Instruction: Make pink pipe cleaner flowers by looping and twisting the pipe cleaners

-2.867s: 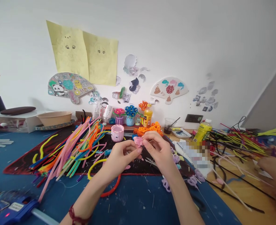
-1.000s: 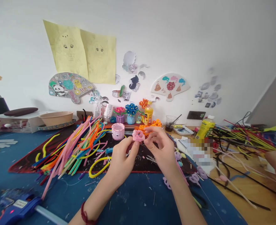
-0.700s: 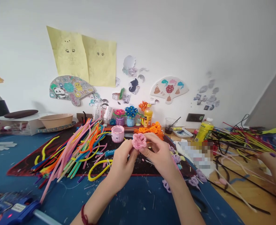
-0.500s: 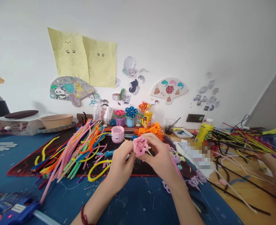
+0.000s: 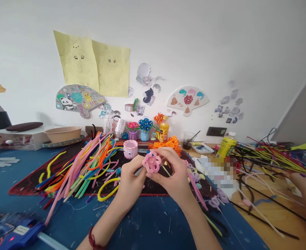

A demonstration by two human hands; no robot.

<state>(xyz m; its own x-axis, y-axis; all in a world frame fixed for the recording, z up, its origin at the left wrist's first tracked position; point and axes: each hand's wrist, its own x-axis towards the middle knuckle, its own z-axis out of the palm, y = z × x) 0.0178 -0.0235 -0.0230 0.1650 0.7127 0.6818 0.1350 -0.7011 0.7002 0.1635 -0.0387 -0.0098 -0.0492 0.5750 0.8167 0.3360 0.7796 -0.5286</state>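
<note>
A pink pipe-cleaner flower [image 5: 152,162] with looped petals faces me, held between both hands above the dark mat. My left hand [image 5: 132,176] pinches it from the left and below, its fingertips partly behind the petals. From the right, my right hand [image 5: 170,170] grips the petals between thumb and curled fingers. Just behind stands a small pink-and-white pot [image 5: 130,149] made of pipe cleaners. Orange pipe-cleaner flowers [image 5: 170,145] lie beyond my right hand, and lilac ones [image 5: 214,202] lie to its right.
Coloured pipe cleaners [image 5: 82,166] are heaped at left. A blue glue gun [image 5: 23,231] with a red light lies front left. Finished potted flowers [image 5: 145,129] and a juice bottle [image 5: 164,129] line the wall. Another person's hand [image 5: 302,187] is at far right near black pipe cleaners.
Both hands have shifted slightly left with the pink flower. The flower has turned, so its petals look more spread toward me.
</note>
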